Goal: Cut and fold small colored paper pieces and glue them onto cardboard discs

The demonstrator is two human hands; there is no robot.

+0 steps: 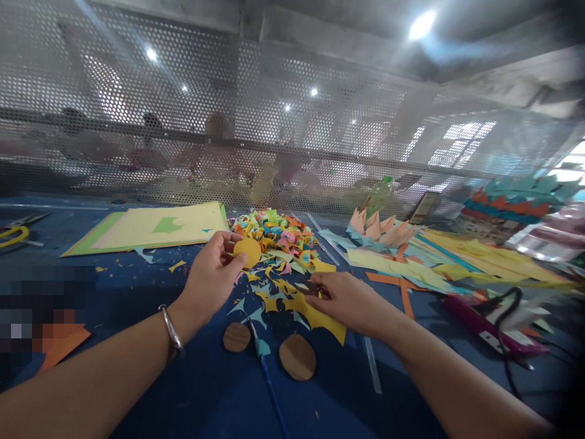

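My left hand [214,265], with a silver bangle at the wrist, pinches a round yellow paper disc [247,252] between thumb and fingers. My right hand [336,299] is closed around scissors [302,286], whose blades point left; their handles are mostly hidden by my fingers. Beneath it lies a cut yellow paper scrap [320,318]. Just beyond both hands rises a heap of many-coloured paper scraps [278,235]. Nearer me are a small wooden disc [236,337], a larger wooden disc [297,357] and a blue stick [269,381] between them.
Stacked coloured sheets [137,228] lie at the left, near yellow-handled scissors [16,235]. On the right are peach folded paper points [379,225], paper strips [411,268], a purple power strip [491,329] with cables, and a plastic bottle [381,194]. A perforated metal screen [274,122] stands behind the table.
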